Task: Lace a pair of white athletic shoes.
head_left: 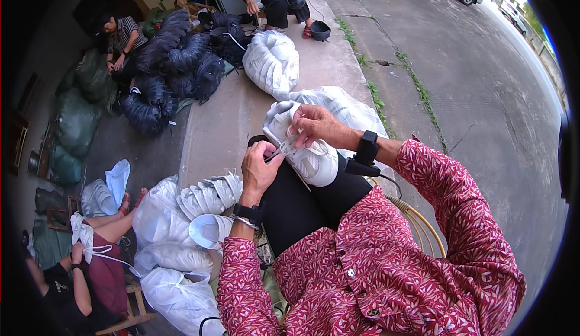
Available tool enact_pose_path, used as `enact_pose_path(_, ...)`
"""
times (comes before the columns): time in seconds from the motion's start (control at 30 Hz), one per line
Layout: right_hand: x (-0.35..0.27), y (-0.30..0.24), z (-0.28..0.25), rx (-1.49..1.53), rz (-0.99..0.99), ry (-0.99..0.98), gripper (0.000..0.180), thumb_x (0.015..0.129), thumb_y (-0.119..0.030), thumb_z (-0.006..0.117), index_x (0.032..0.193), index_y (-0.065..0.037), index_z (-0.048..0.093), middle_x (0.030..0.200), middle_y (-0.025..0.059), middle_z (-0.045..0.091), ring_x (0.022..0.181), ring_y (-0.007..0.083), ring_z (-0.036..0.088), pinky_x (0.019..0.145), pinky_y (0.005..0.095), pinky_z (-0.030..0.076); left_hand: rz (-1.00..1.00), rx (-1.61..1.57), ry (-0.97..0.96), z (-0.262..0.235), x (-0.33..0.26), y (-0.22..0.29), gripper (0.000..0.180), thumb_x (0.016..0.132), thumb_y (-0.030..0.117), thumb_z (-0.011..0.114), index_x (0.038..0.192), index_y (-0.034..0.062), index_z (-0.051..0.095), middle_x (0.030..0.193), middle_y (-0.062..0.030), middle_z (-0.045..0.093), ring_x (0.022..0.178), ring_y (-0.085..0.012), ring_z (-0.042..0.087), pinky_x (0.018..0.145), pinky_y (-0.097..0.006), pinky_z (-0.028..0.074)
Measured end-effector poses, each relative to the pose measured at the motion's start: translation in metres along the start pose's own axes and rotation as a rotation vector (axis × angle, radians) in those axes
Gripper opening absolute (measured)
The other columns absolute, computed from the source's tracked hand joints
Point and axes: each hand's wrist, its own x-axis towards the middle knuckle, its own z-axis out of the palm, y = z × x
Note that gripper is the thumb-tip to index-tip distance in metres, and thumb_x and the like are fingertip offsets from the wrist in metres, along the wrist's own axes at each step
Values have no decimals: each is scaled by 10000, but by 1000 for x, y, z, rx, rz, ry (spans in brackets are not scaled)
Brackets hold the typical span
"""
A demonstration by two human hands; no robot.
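A white sneaker upper (319, 166) rests on my lap over dark trousers, its rounded toe toward me and its opening at the far end. My left hand (260, 170) pinches a white shoelace (281, 149) at the upper's left side. On the upper, my right hand (319, 126) has its fingers closed on the lace near the eyelets. Both wrists wear black bands. The lace's exact path between the fingers is too small to make out.
Stacked white uppers (211, 196) and filled clear bags (163, 215) stand to my left. More bagged white uppers (272, 61) lie ahead, beside a heap of black uppers (172, 52). Three other people sit nearby, working with their hands. A coiled yellow hose-like loop (423, 224) is at my right.
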Motion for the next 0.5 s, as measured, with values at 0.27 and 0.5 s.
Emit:
enact_pose_path(0.27, 1, 2, -12, 471, 132, 4, 90, 922, -130, 474, 978, -60, 474, 935, 116, 640, 748, 179, 662, 593, 236, 549, 57, 162, -36, 3, -4, -3, 184, 660, 141, 720, 679, 40, 567, 770, -103, 519, 797, -307, 523, 709, -399, 417)
enact_pose_path(0.5, 0, -16, -75, 515, -9, 239, 163, 877, 13, 468, 1037, -15, 453, 756, 88, 602, 598, 144, 601, 537, 232, 521, 156, 274, 9, -16, -6, -7, 179, 693, 133, 690, 655, 42, 540, 764, -105, 504, 784, -300, 502, 692, -408, 388)
